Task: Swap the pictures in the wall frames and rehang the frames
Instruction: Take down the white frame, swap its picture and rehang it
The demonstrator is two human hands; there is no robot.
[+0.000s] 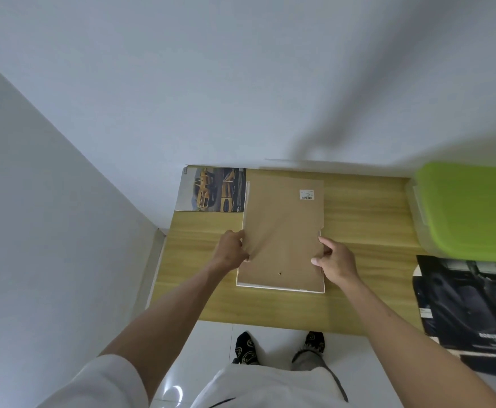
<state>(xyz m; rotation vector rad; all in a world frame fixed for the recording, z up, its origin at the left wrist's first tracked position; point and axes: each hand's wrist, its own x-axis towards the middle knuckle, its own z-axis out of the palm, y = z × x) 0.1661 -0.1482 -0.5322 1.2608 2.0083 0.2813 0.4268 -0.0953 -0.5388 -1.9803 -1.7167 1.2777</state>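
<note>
Head view: brown backing board [282,231] lies face-down in white frame [282,287] on wood table [367,219], far end raised past frame edge. Left hand [231,251] pinches board's left edge, fingers curled tight on it. Right hand [335,260] grips right edge, thumb out toward board centre, fingers wrapped at frame side. Yellow car picture [211,189] beyond left fingers, touching board corner. Dark car picture [470,307] well right of right fingers, under green-lidded box [470,210].

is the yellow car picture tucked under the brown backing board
Yes, the brown cardboard backing board overlaps the right edge of the yellow car picture at the wooden table's far left corner.
</note>
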